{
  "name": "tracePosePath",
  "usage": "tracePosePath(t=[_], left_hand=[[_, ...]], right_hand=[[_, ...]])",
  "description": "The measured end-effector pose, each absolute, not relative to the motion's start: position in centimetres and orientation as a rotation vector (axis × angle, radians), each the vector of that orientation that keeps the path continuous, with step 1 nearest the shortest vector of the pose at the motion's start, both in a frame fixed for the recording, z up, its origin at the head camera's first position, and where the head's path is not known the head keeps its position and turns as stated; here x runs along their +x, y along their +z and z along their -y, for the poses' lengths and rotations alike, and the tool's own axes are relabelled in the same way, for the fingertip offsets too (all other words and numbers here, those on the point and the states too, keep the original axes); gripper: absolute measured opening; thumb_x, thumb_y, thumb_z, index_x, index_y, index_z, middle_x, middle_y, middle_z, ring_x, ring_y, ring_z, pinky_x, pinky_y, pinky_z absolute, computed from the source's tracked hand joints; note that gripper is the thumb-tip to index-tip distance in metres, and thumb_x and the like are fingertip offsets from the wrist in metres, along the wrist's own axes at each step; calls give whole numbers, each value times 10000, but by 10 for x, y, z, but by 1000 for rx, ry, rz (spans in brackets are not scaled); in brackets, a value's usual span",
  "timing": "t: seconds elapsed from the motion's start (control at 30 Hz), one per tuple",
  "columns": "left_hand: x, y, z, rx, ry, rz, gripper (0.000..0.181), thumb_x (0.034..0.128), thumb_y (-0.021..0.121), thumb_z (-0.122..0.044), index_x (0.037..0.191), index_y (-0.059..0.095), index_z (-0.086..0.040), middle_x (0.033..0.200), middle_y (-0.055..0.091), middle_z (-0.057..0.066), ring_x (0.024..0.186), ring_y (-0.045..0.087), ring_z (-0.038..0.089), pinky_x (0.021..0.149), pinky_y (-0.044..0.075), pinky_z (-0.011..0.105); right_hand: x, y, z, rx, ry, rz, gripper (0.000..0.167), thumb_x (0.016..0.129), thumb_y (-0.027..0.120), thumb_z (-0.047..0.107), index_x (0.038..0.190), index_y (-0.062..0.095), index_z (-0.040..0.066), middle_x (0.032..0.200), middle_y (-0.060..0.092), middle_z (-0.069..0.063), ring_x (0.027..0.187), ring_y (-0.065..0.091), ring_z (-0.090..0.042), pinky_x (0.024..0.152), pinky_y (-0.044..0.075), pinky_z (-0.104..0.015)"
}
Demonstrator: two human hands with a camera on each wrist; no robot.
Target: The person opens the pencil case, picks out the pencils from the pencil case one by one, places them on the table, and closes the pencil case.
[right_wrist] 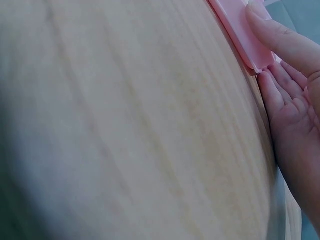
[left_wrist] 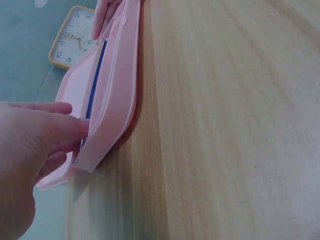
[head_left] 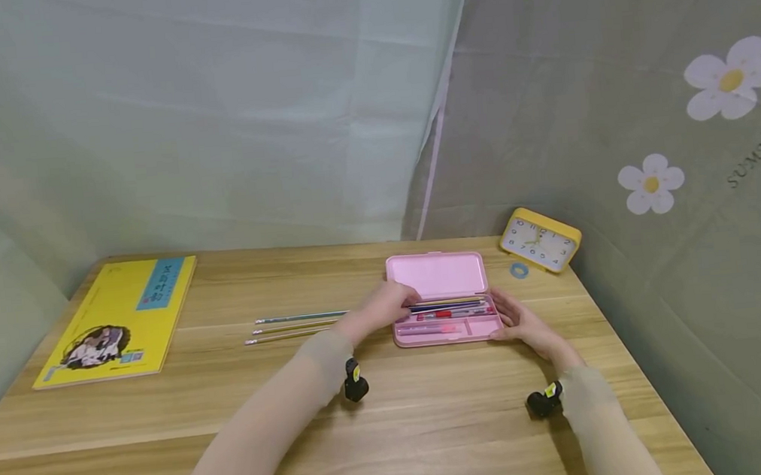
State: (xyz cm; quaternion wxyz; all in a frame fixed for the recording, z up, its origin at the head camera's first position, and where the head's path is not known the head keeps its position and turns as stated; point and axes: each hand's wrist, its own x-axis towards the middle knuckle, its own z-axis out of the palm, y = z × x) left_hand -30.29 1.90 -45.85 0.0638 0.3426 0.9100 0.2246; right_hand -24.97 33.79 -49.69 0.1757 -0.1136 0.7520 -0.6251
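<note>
Three pencils lie loose on the counter, left of an open pink pencil case. Axes roughly parallel, running left to right; pale eraser ends face left; right ends hidden behind the left hand and forearm.

Case: on the counter, long axis also left to right, lid folded back on the far side, tray side toward the person. Left hand: at the tray's left end, thumb and fingers pinching a blue pencil that lies lengthwise in the far part of the tray. Right hand: grips the tray's right end, thumb over the near corner, fingers against the end wall. Also in tray: a red pen, lengthwise; a pink marker in the near compartment, same axis.

Writing: "SUMMER" readable on the flowered cloth at right. Yellow book, far left, bears characters on a blue panel, too small to read with certainty. Clock: numerals legible, no brand made out.

Surroundings: yellow-framed clock stands tilted beyond the case's right end, a blue ring just in front of it. Left hand covers the tray's left edge in the head view.
</note>
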Motion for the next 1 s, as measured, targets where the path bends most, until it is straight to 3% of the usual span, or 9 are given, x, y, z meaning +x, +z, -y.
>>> tracePosePath(t=[0.4,1.0], left_hand=[[-302,-458,-23,1011,637,-2788,268,868,696,-18,1135,711,-35,1027,732,72,1001,675,199,930,541,331],[-299,-459,-28,955,644,-2803,255,882,707,-72,1135,713,-39,1050,726,69,999,663,186,931,538,329]], right_hand=[[-250,-499,-338,-332,-1766,-2132,995,823,718,-14,1557,46,2,1626,54,-228,1488,103,-415,1007,351,-59],[-251,-500,-340,-340,-1779,-2125,998,817,721,-21,1556,50,-1,1624,63,-234,1489,100,-406,1010,349,-56]])
